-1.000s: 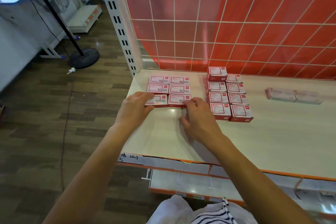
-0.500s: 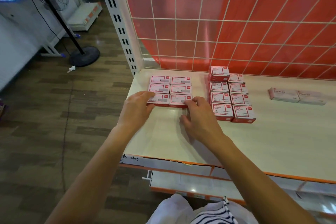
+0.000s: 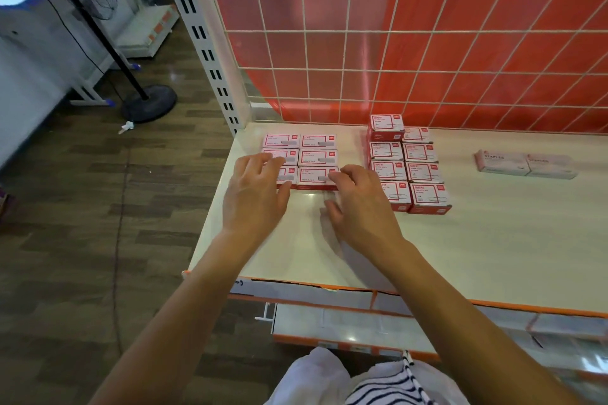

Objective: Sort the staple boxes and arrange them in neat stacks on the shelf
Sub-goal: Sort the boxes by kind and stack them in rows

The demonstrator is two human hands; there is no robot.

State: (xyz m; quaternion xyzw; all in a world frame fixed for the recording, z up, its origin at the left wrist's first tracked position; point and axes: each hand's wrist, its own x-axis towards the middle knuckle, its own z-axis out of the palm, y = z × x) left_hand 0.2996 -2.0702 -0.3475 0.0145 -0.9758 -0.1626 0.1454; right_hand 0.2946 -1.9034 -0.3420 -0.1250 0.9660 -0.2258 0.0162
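Restocking at shelf (image 3: 493,240): left hand (image 3: 256,194), fingers loose, rests on front-left box (image 3: 287,177) of six-box block (image 3: 317,157) at shelf's left end. Right hand (image 3: 358,207) grips nothing, fingertips touching front-right box (image 3: 314,176). Taller stacks (image 3: 424,171) sit just beside right hand. Risks: uneven push skews front row; stray knuckle clips stacks, toppling rear pile (image 3: 385,126).

L forearm (image 3: 184,306) & R forearm (image 3: 441,302) are reaching fwd across the shelf (image 3: 477,256) front edge, angling twd its left-rear corner. L hand (image 3: 255,197) is facing palm down, fingers nearly straight, slightly spread. R hand (image 3: 360,207) is sitting just beside it, fingers loosely bent, thumb low.
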